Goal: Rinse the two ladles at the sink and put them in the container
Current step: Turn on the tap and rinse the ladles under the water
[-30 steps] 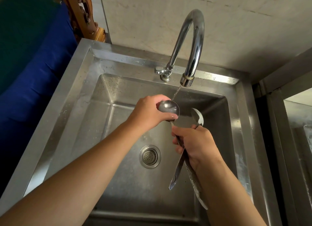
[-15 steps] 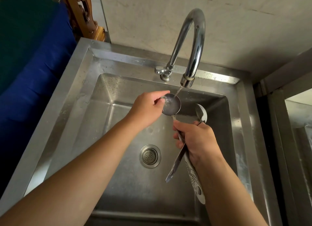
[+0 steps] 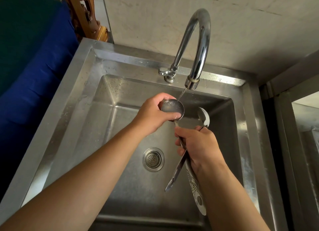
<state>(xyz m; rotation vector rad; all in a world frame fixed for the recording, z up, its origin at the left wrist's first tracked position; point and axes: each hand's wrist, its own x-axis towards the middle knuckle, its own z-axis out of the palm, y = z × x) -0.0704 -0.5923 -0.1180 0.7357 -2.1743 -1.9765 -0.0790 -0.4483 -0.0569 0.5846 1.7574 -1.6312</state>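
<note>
Two steel ladles are held over the sink basin point(image 3: 107, 120). The first ladle point(image 3: 172, 108) has its round bowl right under the thin stream from the tap point(image 3: 198, 45); my left hand point(image 3: 151, 115) wraps around that bowl. The second ladle point(image 3: 204, 117) sits to the right, its bowl outside the stream. My right hand point(image 3: 196, 144) grips both handles together; the plain handle and the patterned handle point(image 3: 195, 187) stick out below it toward me. No container is in view.
The drain strainer point(image 3: 153, 159) lies in the basin floor below my hands. A blue and green cloth-covered surface point(image 3: 29, 61) is to the left of the sink. A second steel unit point(image 3: 303, 130) stands on the right. A pale wall rises behind the tap.
My left hand has shifted over the first ladle's bowl, from fingertips on the rim to cupping it under the running water. My right hand has stayed in place on the handles.
</note>
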